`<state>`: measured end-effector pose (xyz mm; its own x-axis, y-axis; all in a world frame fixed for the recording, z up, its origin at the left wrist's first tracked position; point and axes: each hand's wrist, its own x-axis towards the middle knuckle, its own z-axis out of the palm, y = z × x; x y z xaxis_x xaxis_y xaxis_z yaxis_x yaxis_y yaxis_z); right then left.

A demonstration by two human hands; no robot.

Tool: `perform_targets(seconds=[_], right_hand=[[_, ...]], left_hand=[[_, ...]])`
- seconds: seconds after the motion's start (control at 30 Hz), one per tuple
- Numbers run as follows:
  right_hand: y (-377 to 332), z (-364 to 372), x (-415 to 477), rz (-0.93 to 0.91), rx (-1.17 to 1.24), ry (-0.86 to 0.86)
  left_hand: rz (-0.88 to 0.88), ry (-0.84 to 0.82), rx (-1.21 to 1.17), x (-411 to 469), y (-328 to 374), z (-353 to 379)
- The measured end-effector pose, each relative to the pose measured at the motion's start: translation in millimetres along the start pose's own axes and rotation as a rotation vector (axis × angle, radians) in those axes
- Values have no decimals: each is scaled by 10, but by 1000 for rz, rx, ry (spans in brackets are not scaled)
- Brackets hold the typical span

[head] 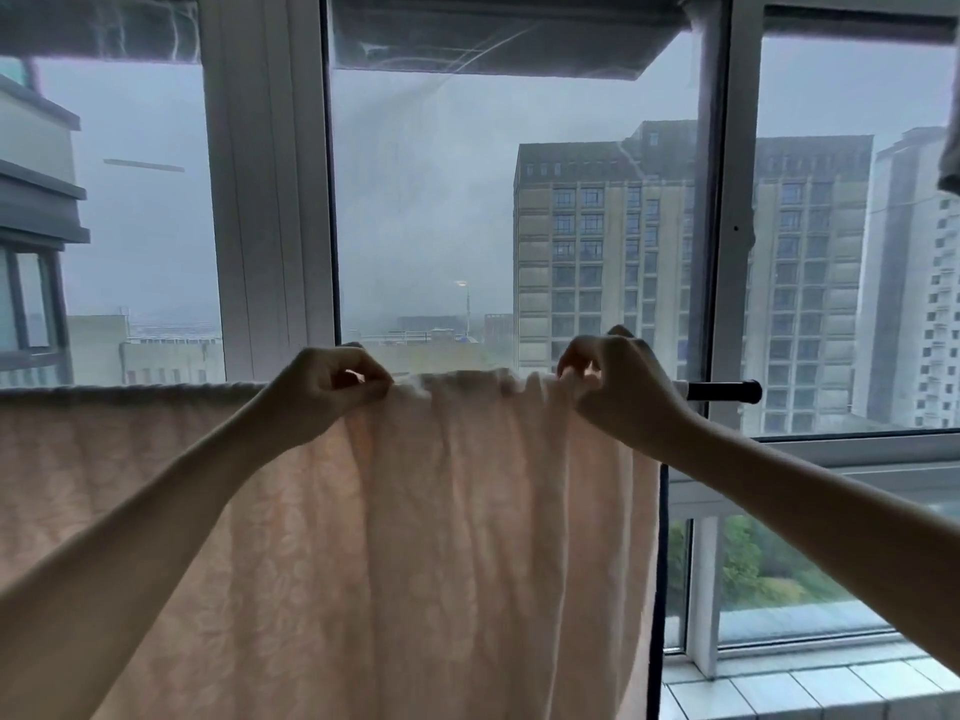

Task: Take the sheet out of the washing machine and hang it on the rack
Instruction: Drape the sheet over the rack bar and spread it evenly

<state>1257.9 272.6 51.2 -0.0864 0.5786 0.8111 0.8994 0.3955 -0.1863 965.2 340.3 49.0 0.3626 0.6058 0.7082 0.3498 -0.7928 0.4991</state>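
A pale peach sheet point(415, 537) hangs draped over the top bar of a black drying rack point(724, 392), spreading from the left edge of view to the rack's right upright. My left hand point(324, 389) pinches the sheet's top fold near the middle. My right hand point(618, 387) grips the bunched top fold close to the bar's right end. The stretch of sheet between my hands is wrinkled and gathered. The bar's black end cap sticks out to the right of my right hand. No washing machine is in view.
A large window with white frames point(270, 200) stands right behind the rack, with tall buildings outside. A tiled sill point(805, 683) runs along the lower right. A grey piece of cloth point(950, 163) hangs at the upper right edge.
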Motion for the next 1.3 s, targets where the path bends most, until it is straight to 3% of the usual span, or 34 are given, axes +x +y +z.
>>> perform_targets(seconds=[0.17,0.33,0.47,0.6,0.77,0.83,1.03,1.3], right_hand=[[-54,218,120,-142,-37,-34],[-185,465,254,-234,-93,-101],[-238,531,312,-223,-11,-66],[-254,589,312,-154,40,-27],[-253,553,248,197,347,235],[-213,497,214,232,388,293],[-184,493,132,-34,115,91],[-353,679,297,-100,6,-35]], left_hand=[[115,-87,188,14,73,35],[39,155,235,89,-57,-3],[-6,76,320,112,-245,-45],[7,165,290,98,-273,-55],[-111,394,131,25,-339,-141],[-151,465,65,-22,-377,-255],[-61,221,249,-171,-480,-387],[38,166,446,-177,-586,-466]])
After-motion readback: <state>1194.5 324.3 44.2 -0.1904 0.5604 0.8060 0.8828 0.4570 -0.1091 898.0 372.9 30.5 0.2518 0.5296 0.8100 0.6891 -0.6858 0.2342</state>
